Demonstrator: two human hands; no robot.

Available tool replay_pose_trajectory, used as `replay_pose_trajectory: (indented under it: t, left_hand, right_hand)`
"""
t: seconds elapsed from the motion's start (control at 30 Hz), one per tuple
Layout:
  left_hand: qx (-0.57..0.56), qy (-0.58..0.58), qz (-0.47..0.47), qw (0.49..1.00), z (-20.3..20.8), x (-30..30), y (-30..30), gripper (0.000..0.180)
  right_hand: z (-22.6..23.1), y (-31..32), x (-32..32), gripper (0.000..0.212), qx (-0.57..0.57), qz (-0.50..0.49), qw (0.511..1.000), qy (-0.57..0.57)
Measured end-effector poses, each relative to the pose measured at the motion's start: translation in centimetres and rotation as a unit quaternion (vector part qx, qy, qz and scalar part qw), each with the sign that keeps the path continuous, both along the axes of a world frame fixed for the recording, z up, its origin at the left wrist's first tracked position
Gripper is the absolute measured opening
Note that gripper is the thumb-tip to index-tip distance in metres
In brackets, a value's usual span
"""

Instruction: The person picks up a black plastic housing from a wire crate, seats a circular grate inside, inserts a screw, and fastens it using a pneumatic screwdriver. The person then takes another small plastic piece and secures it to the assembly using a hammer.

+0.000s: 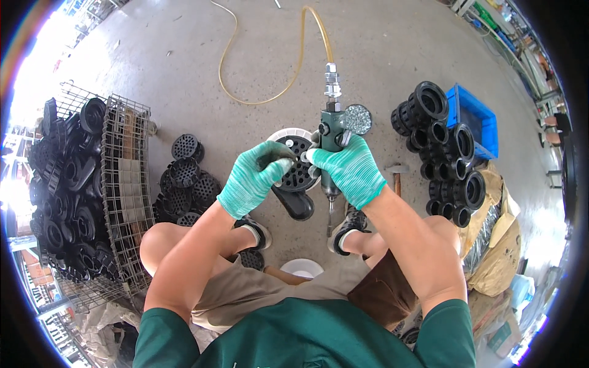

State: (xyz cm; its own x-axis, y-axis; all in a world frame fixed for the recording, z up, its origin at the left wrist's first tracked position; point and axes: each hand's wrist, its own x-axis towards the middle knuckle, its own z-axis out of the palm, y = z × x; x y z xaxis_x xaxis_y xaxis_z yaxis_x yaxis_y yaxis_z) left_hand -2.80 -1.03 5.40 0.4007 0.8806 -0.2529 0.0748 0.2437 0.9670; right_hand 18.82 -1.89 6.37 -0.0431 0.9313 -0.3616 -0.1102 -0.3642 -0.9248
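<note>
Both my hands wear teal-striped work gloves. My right hand (351, 168) is wrapped round a green air screwdriver (332, 126), whose long bit (330, 216) points down toward my feet. Over the left edge of a black perforated round drain part (299, 178), my left hand (254, 175) has its thumb and fingers pinched together; anything small between them is hidden. A black curved outlet (297, 206) sticks out from the near side of that part. A white round rim (288, 132) shows under its far edge. Small silvery screw heads appear on the part between my hands.
A yellowish air hose (302, 46) runs from the tool across the floor. Beyond my right hand sits a dish of small screws (358, 119), with a hammer (397, 169) nearby. A wire cage (127, 159) of black parts, perforated discs (184, 173), stacked black rings (438, 135) and a blue crate (489, 126) flank me.
</note>
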Motion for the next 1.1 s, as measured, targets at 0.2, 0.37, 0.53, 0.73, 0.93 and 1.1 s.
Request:
replay_pose_trajectory:
  t: [0.2, 0.37, 0.53, 0.73, 0.93, 1.1]
  left_hand:
    - [0.022, -0.058, 0.049, 0.997, -0.1, -0.3, -0.3, 0.024]
    - [0.033, -0.044, 0.055, 0.997, 0.2, -0.3, -1.1, 0.026]
    - [0.115, -0.004, 0.036, 0.993, -0.7, -0.6, -1.2, 0.023]
    - [0.118, 0.002, 0.047, 0.992, -0.8, 0.0, -1.7, 0.023]
    - [0.208, 0.14, 0.042, 0.967, -0.8, -0.2, -1.8, 0.02]
    - [0.258, 0.156, 0.048, 0.952, -1.0, -0.4, -1.6, 0.022]
  right_hand:
    - [1.4, -0.3, -1.1, 0.025, -0.009, 0.022, 1.0, 0.013]
    - [1.6, -0.3, -2.2, 0.021, -0.031, 0.013, 0.997, 0.07]
    - [1.2, -0.2, -2.7, 0.022, -0.047, -0.029, 0.991, 0.125]
    - [1.0, -0.2, -3.1, 0.021, -0.07, -0.031, 0.99, 0.12]
    - [1.3, 0.0, -3.2, 0.021, -0.096, -0.031, 0.989, 0.107]
    - [0.5, -0.3, -3.1, 0.022, -0.098, -0.006, 0.987, 0.127]
